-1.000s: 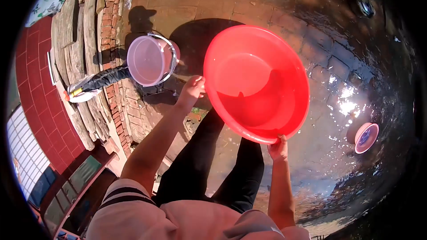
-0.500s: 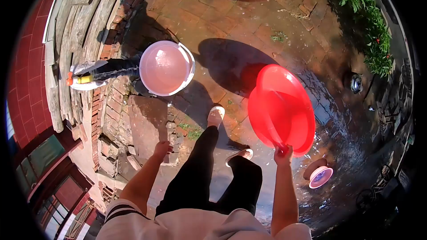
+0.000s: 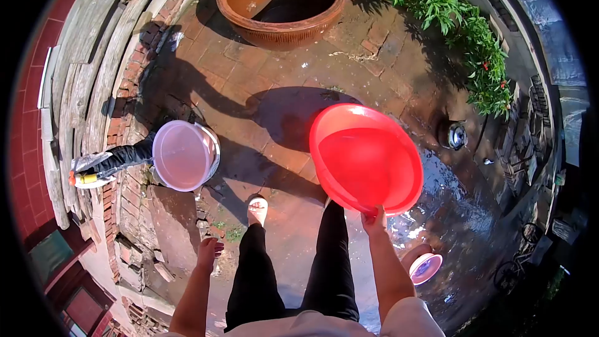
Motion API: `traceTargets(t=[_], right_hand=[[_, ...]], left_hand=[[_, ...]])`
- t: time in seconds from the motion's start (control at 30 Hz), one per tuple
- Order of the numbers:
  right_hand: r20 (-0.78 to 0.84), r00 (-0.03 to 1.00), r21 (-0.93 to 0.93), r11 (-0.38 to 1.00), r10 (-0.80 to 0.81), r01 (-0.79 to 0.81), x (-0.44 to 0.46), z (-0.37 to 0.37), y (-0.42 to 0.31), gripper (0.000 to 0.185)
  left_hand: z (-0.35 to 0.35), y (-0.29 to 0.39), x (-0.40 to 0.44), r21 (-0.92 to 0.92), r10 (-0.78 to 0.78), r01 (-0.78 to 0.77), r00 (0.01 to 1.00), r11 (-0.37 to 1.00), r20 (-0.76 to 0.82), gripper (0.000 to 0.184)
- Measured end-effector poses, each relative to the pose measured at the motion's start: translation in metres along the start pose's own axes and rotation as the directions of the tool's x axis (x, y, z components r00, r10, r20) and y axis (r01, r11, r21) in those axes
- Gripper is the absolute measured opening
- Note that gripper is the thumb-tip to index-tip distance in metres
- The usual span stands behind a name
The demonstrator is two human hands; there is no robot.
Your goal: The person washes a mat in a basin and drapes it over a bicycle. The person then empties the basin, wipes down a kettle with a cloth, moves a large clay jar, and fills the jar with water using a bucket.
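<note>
My right hand (image 3: 374,219) grips the near rim of a large red basin (image 3: 368,162), which hangs tilted off the ground with its inside facing me. Away from the basin, my left hand (image 3: 209,251) hangs low with its fingers slightly curled and apart, holding nothing. Ahead of it stands a light purple bucket (image 3: 182,155) with a white handle at its right side. A small pink basin (image 3: 425,268) rests on the wet ground to the right of my right hand.
A big brown glazed pot (image 3: 284,34) stands on the brick paving ahead. Leafy plants (image 3: 474,43) grow at the upper right, with a shiny metal pot (image 3: 457,136) below them. Stacked wooden beams (image 3: 93,93) and a dark-sleeved item (image 3: 121,156) with a yellow part lie at the left.
My left hand has let go of the red basin's rim and moved down and left. The view has shifted forward, bringing the brown pot and plants into sight. My feet have stepped.
</note>
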State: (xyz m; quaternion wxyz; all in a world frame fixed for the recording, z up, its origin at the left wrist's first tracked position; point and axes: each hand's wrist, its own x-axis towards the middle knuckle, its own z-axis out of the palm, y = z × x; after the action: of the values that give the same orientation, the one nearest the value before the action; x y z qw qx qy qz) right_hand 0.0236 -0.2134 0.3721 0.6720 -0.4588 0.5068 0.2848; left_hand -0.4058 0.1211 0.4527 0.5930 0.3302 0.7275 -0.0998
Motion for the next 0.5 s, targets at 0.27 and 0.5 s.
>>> traceTargets(t=[0.27,0.5], right_hand=[[0.052,0.994,-0.021,0.995,0.098,-0.097,0.067,0.006,-0.121,0.021],[0.009,0.991,0.157,0.979,0.133,-0.133,0.116,-0.012,-0.169,0.017]], left_hand=[[0.206,0.035,-0.063,0.169,0.001,-0.030,0.985,0.985,0.173,0.024],[0.324,0.083,-0.094,0.267,0.061,-0.146,0.951,0.952,0.302,0.024]])
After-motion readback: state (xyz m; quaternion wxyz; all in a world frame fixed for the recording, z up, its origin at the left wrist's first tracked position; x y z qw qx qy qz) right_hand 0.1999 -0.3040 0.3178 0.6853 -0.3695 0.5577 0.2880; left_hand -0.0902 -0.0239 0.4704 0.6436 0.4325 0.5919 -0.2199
